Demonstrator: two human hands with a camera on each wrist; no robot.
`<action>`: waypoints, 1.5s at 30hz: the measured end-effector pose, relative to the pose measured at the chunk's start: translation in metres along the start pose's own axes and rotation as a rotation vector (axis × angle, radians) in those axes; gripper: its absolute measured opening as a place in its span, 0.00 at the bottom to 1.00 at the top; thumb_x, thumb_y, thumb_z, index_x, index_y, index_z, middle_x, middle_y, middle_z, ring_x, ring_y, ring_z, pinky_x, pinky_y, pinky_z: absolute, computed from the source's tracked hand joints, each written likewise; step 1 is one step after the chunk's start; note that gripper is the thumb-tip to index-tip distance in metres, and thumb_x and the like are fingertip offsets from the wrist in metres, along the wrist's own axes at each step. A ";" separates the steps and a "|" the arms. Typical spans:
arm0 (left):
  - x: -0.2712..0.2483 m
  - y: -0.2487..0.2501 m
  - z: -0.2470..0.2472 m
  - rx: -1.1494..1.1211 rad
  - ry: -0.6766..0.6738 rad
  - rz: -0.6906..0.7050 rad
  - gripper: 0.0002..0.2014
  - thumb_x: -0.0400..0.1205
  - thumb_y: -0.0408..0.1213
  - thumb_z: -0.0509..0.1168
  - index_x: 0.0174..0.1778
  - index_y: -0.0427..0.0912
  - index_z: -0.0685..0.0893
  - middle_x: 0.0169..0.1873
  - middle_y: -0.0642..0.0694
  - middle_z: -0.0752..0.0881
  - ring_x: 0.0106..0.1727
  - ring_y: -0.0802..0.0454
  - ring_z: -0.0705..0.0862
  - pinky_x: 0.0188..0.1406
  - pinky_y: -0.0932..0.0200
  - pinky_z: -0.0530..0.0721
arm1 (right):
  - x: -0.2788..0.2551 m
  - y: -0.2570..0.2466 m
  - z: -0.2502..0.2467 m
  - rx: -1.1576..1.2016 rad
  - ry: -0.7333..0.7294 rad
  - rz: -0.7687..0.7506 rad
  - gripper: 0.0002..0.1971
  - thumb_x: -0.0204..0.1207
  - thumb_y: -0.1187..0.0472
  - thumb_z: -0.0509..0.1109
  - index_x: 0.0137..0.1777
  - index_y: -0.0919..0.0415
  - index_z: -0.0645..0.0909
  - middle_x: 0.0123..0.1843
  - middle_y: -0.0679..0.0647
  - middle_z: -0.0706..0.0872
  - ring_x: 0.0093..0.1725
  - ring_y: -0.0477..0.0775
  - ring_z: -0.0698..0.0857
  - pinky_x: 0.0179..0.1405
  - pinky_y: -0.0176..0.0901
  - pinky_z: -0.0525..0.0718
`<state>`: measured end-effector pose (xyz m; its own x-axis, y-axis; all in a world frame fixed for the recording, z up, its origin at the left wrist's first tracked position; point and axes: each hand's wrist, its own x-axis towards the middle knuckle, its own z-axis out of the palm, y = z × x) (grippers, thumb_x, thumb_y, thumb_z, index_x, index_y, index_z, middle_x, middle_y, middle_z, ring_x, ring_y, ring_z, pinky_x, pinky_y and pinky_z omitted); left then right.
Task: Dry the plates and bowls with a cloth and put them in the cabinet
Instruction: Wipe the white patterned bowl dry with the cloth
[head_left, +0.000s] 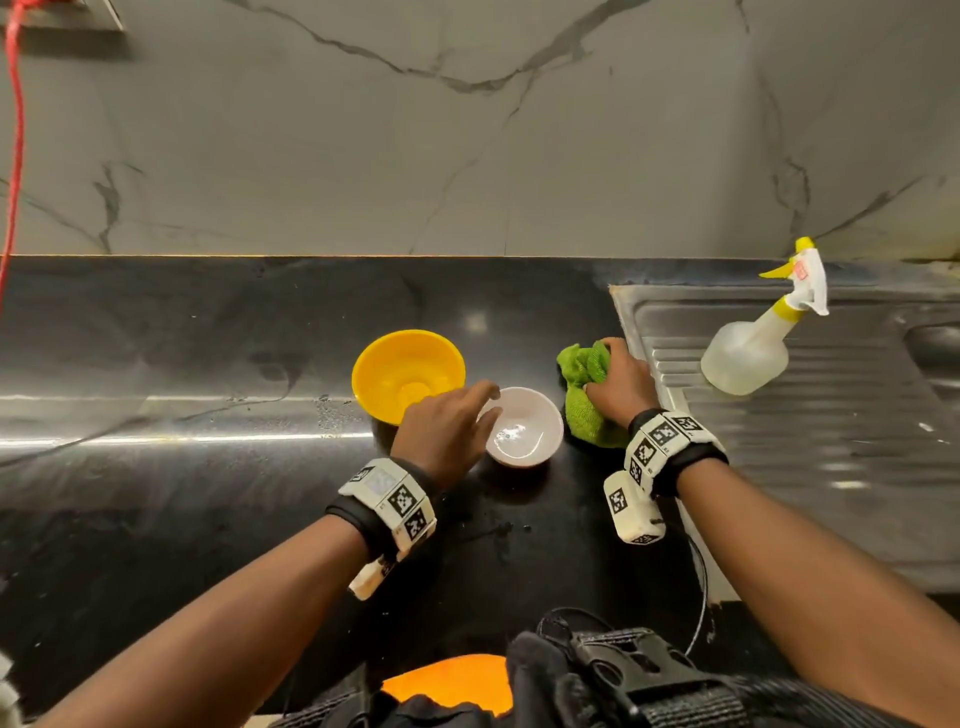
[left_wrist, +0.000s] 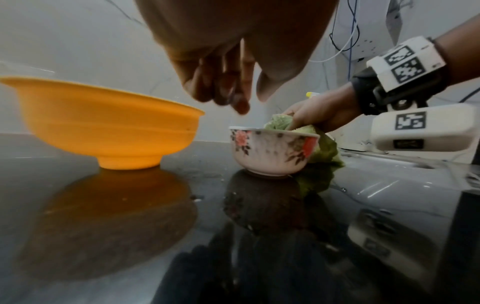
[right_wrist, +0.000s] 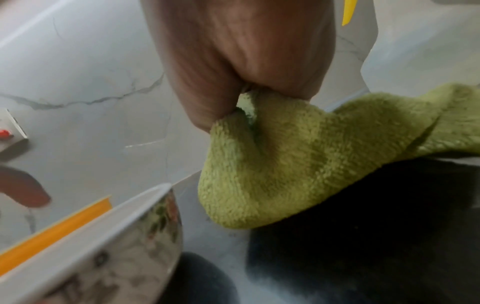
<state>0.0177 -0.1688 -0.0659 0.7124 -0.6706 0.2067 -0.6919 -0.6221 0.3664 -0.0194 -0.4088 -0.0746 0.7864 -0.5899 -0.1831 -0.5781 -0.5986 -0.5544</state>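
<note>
A small white bowl with a flower pattern (head_left: 524, 428) (left_wrist: 270, 152) stands on the black counter, with water drops inside it. A larger yellow bowl (head_left: 408, 374) (left_wrist: 103, 127) stands just behind and left of it. My left hand (head_left: 467, 410) (left_wrist: 233, 100) hovers over the white bowl's left rim, fingers loosely bent and holding nothing. To the right of the bowl lies a green cloth (head_left: 584, 395) (right_wrist: 285, 164). My right hand (head_left: 618, 384) (right_wrist: 246, 98) grips a bunch of the cloth, which still rests on the counter.
A spray bottle (head_left: 748, 348) with a yellow trigger stands on the steel drainboard (head_left: 831, 441) to the right; the sink basin (head_left: 935, 353) is at the far right edge. A grey marble wall backs the counter. A red cord (head_left: 15, 156) hangs at the left.
</note>
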 end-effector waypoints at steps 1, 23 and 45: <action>-0.002 0.003 0.003 0.017 -0.062 -0.062 0.15 0.88 0.50 0.59 0.67 0.49 0.78 0.50 0.44 0.90 0.48 0.38 0.87 0.38 0.51 0.77 | -0.001 0.000 -0.001 0.015 0.004 0.001 0.31 0.73 0.65 0.72 0.76 0.55 0.70 0.69 0.66 0.81 0.67 0.69 0.80 0.65 0.53 0.78; 0.004 0.031 0.013 -0.359 -0.082 -0.386 0.03 0.76 0.31 0.69 0.43 0.41 0.85 0.41 0.38 0.90 0.47 0.37 0.86 0.40 0.55 0.76 | -0.092 -0.018 -0.030 0.234 -0.113 -0.448 0.19 0.69 0.65 0.78 0.60 0.56 0.82 0.48 0.50 0.88 0.49 0.49 0.86 0.49 0.39 0.80; -0.015 0.036 -0.071 -0.571 0.124 -0.404 0.08 0.75 0.42 0.71 0.48 0.47 0.84 0.41 0.49 0.89 0.45 0.50 0.88 0.38 0.52 0.89 | -0.145 -0.046 0.018 -0.073 0.210 -0.952 0.12 0.79 0.58 0.69 0.60 0.59 0.85 0.54 0.54 0.88 0.48 0.57 0.84 0.46 0.52 0.84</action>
<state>-0.0095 -0.1522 0.0086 0.9319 -0.3600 0.0442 -0.2259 -0.4808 0.8472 -0.1033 -0.2858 -0.0377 0.8807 0.0776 0.4672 0.2612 -0.9025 -0.3425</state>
